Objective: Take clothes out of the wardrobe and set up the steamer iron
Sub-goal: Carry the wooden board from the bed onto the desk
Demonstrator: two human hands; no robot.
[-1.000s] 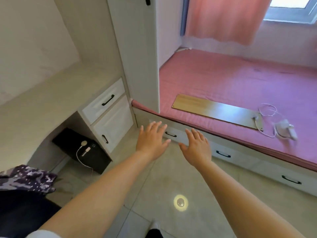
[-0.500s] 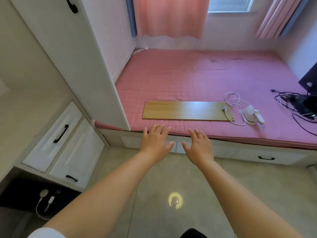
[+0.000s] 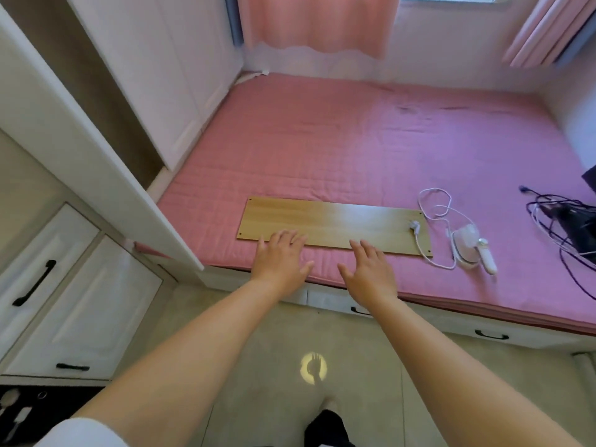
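Reaching: both bare arms stretch forward over the near edge of the bed.
Left hand (image 3: 280,259): palm down, fingers spread, grasping nothing; fingertips overlap the near edge of the wooden board.
Right hand (image 3: 371,268): palm down, fingers spread, empty; just short of the board.
Wooden board (image 3: 332,224): flat on the pink bed cover (image 3: 354,150), parallel to the near edge.
Steamer iron (image 3: 471,245): white, lying on the cover off the board's right end.
Iron cord (image 3: 435,204): white, looped beside the iron; its plug (image 3: 414,228) rests on the board's right end.
Dark cables (image 3: 561,221): tangled at the bed's right edge.
Wardrobe (image 3: 154,75): white, at the bed's left edge.
Drawers (image 3: 64,285): white, black handles, lower left.
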